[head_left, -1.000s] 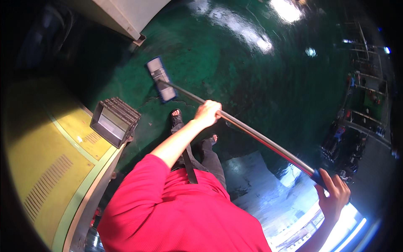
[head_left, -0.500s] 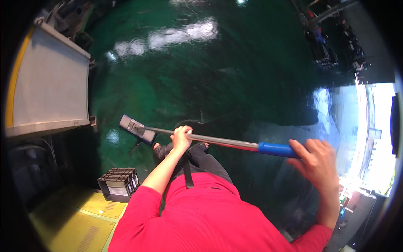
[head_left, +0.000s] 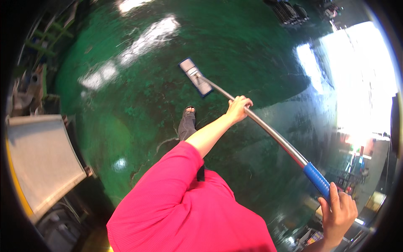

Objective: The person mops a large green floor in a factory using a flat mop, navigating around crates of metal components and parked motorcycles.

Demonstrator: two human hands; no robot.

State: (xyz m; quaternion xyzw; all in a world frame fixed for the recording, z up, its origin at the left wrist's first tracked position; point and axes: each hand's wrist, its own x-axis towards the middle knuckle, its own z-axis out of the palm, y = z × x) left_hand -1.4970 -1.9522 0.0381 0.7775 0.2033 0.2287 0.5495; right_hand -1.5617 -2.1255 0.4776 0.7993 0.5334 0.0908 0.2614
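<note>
A flat mop (head_left: 277, 135) with a metal pole and a blue grip slants across the view, its flat head (head_left: 196, 77) lying on the green floor ahead of my feet. Midway down the pole, my left hand (head_left: 239, 109) is closed around the metal. At the top end, my right hand (head_left: 339, 212) holds the end of the blue grip, its fingers bent over it. The palm side of that hand is partly hidden.
Glossy green floor (head_left: 138, 113) spreads around me, with bright reflections. At left stands a pale panel with a yellow edge (head_left: 44, 161). Machinery and green framework (head_left: 46, 38) line the far left. Dark items (head_left: 289, 12) sit at the far right, near a bright opening (head_left: 361, 75).
The mop head has gone forward and to the right over the floor. My left hand moved forward and right, my right hand came nearer, and the view turned.
</note>
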